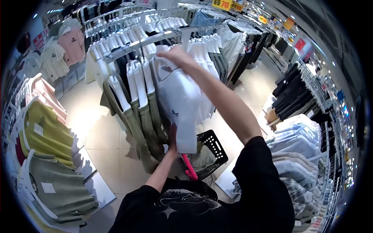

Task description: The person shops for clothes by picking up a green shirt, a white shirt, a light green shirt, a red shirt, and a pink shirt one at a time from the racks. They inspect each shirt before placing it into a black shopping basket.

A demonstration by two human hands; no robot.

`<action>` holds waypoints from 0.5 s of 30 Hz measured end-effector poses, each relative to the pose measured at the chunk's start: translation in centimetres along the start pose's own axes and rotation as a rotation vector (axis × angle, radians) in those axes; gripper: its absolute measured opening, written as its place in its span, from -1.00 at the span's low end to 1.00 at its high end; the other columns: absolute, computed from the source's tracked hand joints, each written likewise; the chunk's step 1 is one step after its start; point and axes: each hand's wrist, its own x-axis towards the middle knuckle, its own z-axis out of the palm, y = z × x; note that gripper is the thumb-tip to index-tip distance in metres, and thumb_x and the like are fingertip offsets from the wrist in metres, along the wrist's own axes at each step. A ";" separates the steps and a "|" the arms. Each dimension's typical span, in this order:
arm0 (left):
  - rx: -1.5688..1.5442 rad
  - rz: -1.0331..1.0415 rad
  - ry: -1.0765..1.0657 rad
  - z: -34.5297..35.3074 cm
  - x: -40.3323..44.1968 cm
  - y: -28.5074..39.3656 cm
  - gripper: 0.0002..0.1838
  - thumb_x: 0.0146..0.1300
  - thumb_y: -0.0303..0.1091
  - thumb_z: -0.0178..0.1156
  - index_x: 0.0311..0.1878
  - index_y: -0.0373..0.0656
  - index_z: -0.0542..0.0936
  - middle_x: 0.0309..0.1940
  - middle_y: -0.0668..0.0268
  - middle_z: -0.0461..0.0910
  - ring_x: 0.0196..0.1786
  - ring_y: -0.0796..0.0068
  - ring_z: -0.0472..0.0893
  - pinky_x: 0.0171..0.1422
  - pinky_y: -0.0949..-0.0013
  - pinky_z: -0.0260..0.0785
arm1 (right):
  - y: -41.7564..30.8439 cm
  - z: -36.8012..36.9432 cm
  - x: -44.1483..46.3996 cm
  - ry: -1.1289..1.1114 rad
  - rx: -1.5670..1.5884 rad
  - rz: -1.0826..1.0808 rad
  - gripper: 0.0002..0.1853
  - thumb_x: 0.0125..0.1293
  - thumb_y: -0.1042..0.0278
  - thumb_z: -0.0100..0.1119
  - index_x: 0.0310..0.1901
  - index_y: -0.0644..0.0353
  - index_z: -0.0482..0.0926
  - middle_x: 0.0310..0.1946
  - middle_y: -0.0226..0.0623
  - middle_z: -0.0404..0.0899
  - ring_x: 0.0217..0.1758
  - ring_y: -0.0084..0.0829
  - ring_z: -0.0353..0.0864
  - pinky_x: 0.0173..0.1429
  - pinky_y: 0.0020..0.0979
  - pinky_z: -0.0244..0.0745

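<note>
A white shirt (180, 95) with a small dark chest emblem hangs in front of me at the near side of the clothes rack. My right hand (175, 57) is closed at its top by the collar, up near the rail; whether the fingers also hold the hanger is hidden. Low down, my left hand (172, 138) lies against the shirt's left edge, between it and the olive garments (149, 128). Its fingers are partly covered by shadow and cloth. Just right of that wrist is a black shopping basket (213, 147) with a pink handle (189, 167) and greyish-green cloth inside.
The metal rail (151, 40) carries many garments on white hangers. Yellow-green and grey-green tops (48, 186) hang close on my left. To the right stand folded light-blue shirts (299, 134) and dark trousers (299, 93). Tiled floor (105, 136) shows between the racks.
</note>
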 end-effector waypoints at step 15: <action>1.052 0.268 -0.226 1.9 -8.9 2.5 -0.60 0.38 -0.38 0.20 0.26 -0.26 0.59 0.13 -0.07 0.68 0.28 -0.05 0.62 0.37 0.07 0.41 | 6.3 4.6 -9.9 0.184 0.165 -0.228 -0.21 0.33 -0.06 0.46 0.36 0.42 0.45 0.21 0.09 0.63 0.23 -0.12 0.67 0.34 -0.22 0.55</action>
